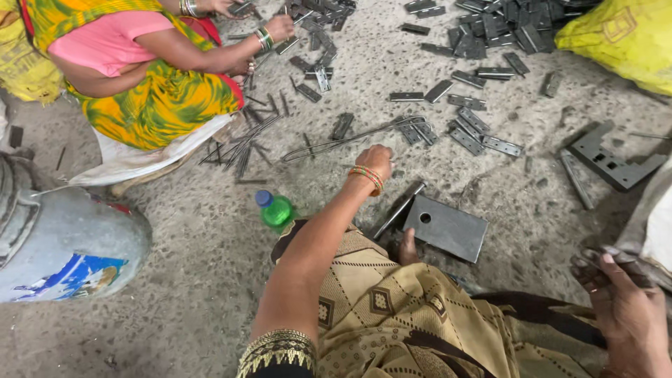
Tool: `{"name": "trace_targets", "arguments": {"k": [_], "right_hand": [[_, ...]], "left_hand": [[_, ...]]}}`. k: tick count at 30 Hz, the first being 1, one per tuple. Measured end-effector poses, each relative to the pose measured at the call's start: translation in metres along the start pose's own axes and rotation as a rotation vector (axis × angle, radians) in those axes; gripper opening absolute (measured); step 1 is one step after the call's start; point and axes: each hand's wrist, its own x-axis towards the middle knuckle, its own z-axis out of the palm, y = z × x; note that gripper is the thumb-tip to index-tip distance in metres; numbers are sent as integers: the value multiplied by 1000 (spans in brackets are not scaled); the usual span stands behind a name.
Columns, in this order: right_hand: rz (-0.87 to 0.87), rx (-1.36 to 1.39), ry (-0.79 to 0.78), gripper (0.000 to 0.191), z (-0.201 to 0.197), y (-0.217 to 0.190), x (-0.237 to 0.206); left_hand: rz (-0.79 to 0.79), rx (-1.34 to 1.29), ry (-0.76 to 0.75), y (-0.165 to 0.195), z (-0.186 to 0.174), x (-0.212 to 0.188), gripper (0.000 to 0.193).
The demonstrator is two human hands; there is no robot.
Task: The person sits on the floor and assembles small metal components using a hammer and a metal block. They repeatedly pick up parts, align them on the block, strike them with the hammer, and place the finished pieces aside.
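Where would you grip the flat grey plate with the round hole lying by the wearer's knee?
Grip the steel plate by its far right edge, coming from above on the open-floor side. It lies flat on the concrete floor, and its near left corner abuts a metal rod and the knee. The left hand is nearest.

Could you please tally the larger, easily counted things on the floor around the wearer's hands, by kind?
Green plastic bottle: 1
Flat square metal plate with a hole: 1
Yellow sack: 1
Large grey drum: 1
Total: 4
The small metal hinges lie scattered and heaped, too many to count reliably.
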Motion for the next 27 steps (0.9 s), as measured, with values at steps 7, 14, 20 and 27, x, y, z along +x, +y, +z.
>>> {"name": "trace_targets", "arguments": {"k": [7, 14, 20, 27], "right_hand": [[216, -135, -47, 19, 62, 37, 33], [469, -507, -175, 39, 107, 69, 55], [556, -584, -212, 37, 112, 84, 57], [557, -449, -202, 35, 116, 87, 42]], "left_hand": [[-346, 100, -14, -116, 10, 39, 26], [-516, 142, 73, -177, 45, 52, 39], [-522, 130, -36, -196, 73, 70, 45], [-411, 266, -135, -190, 74, 59, 30]]}}
